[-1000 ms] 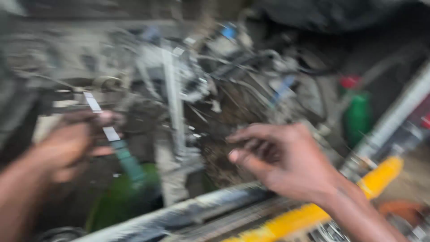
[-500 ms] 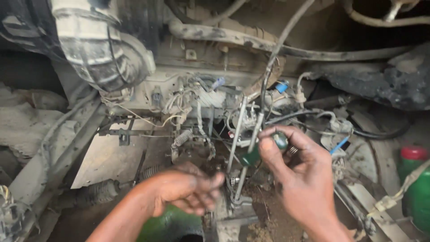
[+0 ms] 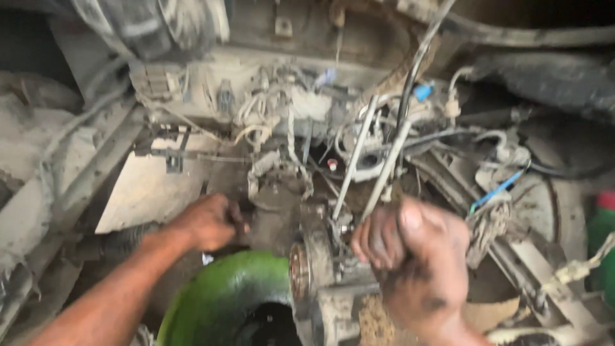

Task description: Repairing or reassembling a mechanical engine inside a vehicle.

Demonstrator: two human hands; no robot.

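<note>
Machinery (image 3: pixel 333 128), grimy and grey, tangled with pale wires and hoses, fills the upper view. Below, a round green metal housing (image 3: pixel 224 301) beside a dusty grey shaft assembly (image 3: pixel 320 282). Looks like loosening work at the base of two thin steel rods (image 3: pixel 368 166). Right hand (image 3: pixel 416 256) clenched there, fingers curled round something too hidden to tell. Left hand (image 3: pixel 208 221) pressed against the dark casting, fingers bent, grasp unclear. Probably calls for a steady twist next. At right edge, green bottle with red cap (image 3: pixel 602 237); label unreadable.
</note>
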